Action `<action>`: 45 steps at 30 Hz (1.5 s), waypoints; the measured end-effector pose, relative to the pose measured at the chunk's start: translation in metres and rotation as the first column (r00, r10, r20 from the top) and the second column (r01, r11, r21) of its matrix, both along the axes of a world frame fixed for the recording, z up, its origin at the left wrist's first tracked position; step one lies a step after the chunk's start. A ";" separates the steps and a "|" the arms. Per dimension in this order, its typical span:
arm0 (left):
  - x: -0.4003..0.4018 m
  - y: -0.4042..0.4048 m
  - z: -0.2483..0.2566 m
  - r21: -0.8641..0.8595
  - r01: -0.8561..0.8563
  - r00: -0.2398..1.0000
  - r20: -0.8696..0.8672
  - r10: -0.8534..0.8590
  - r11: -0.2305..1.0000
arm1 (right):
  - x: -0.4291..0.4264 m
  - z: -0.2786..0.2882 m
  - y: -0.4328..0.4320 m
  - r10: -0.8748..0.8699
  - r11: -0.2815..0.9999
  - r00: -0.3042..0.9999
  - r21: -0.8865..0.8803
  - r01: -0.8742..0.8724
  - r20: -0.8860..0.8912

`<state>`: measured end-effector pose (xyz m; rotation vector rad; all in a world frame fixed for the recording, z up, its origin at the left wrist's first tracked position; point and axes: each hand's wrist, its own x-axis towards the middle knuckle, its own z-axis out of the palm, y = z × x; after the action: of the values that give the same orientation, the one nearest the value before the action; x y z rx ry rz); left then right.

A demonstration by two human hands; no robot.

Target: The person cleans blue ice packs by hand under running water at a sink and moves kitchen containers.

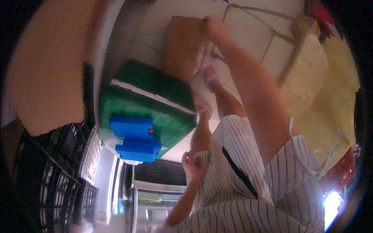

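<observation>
My right hand (215,31) is at the upper corner of a brown cardboard box (183,43), its fingers closed around the edge and partly blurred. The box stands on the tiled floor in front of my pink shoes. Against my left thigh, near the hem of the striped shorts, rests my left hand (193,167), with bent fingers slightly apart and nothing seen in it. Beside the cardboard box is a green box (172,122) with a pale strip along its edge. Blue plastic ice packs (131,127) with small red caps lie on top of it.
A large cardboard piece (49,72) rises at the left, above black plastic crates (55,174). At the right stand a pale carton (306,75) and a yellowish sheet or bag (335,102). A glass-fronted metal cabinet (157,204) is at the bottom, beside a dark mat (160,171).
</observation>
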<state>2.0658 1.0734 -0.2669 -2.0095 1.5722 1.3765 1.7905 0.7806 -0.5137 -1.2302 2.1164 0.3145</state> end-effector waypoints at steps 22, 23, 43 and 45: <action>-0.007 -0.003 0.006 -0.040 -0.039 0.993 -0.117 0.034 0.998 | -0.092 -0.021 0.116 -0.647 0.734 0.760 0.326 0.597 0.064; -0.009 -0.011 0.009 0.034 -0.082 0.991 -0.106 0.085 0.996 | -0.100 -0.020 0.120 -0.647 0.732 0.759 0.331 0.596 0.065; -0.011 -0.011 -0.004 -0.125 0.082 0.995 -0.047 -0.089 0.989 | 0.050 -0.070 -0.015 0.083 0.823 0.884 -0.532 0.200 0.460; -0.010 -0.014 -0.003 0.030 0.026 1.000 -0.013 -0.026 0.999 | 0.072 -0.040 -0.038 0.066 0.880 0.915 -0.455 0.134 0.398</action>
<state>2.0557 1.0597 -0.2702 -1.9599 1.5683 1.3975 1.8625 0.7422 -0.5532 -1.3788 1.8936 -0.4783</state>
